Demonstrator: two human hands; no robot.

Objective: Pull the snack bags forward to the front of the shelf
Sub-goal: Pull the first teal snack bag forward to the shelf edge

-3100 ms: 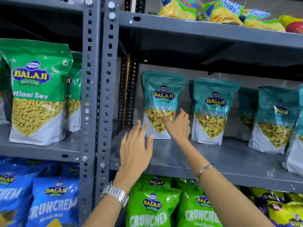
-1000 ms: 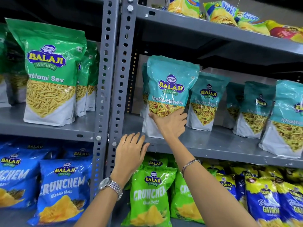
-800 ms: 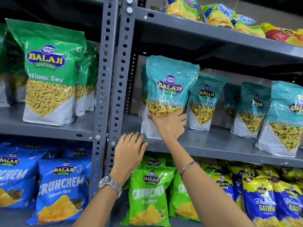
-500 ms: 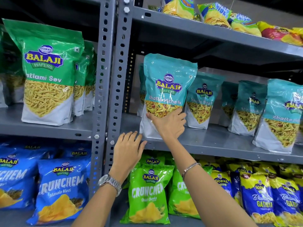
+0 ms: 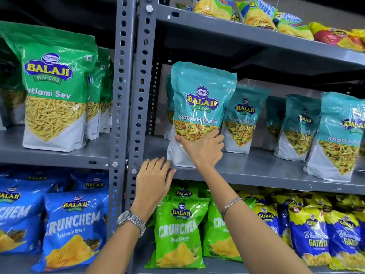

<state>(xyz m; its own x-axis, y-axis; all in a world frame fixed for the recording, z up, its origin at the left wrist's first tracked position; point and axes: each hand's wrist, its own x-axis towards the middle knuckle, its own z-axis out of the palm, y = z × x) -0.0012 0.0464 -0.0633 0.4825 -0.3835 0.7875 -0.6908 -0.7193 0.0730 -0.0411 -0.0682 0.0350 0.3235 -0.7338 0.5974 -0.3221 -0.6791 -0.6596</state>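
Observation:
A teal Khatta Mitha Mix bag [image 5: 201, 95] stands upright at the front edge of the grey middle shelf [image 5: 256, 173]. My right hand [image 5: 203, 149] grips its lower front, thumb on the left, fingers round the right side. My left hand [image 5: 154, 182] rests open against the shelf's front lip just left of the bag, holding nothing. Another teal bag [image 5: 168, 107] stands behind it. More teal bags stand further back: one [image 5: 243, 119] just right, one [image 5: 298, 125] beyond, and one [image 5: 339, 135] near the front at far right.
A perforated grey upright post [image 5: 134, 95] divides the racks. Green Ratlami Sev bags [image 5: 53, 88] fill the left shelf. Blue Crunchem bags [image 5: 73, 226] and green Crunchem bags [image 5: 177, 230] sit below, with blue-yellow Gopal bags [image 5: 314, 234] lower right. Yellow packets [image 5: 254, 12] lie on top.
Since three seconds ago my right hand has brought the leftmost teal bag from the back to the shelf's front edge. In the last second, hands and bag have barely shifted.

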